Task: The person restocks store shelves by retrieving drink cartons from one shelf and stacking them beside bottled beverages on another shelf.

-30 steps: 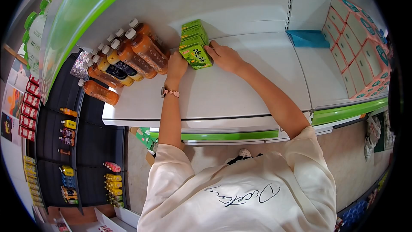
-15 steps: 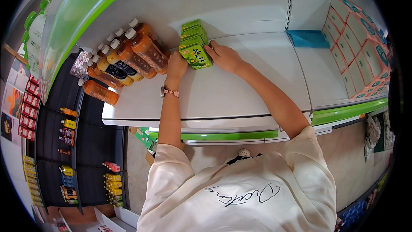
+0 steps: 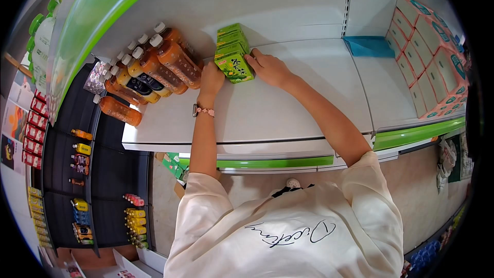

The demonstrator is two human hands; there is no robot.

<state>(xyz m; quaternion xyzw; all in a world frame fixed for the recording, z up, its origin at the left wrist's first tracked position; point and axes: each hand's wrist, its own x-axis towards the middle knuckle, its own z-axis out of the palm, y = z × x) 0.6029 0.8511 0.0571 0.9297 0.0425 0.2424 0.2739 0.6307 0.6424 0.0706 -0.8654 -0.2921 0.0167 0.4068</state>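
Observation:
Several green drink cartons (image 3: 235,65) stand in a row, front to back, on the white shelf (image 3: 288,116). My left hand (image 3: 212,78) touches the left side of the front carton, its fingers curled and partly hidden. At the right side of the same carton is my right hand (image 3: 268,68), its fingertips pressed on the edge. Between them the two hands grip the front carton. Orange and yellow drink bottles (image 3: 159,67) stand left of my left hand, close to the wrist.
Pink-and-white tissue packs (image 3: 429,62) are stacked at the right. A blue sheet (image 3: 369,46) lies near the back wall. One orange bottle (image 3: 121,110) is at the shelf's left end. A green-edged upper shelf (image 3: 85,25) curves overhead at the left.

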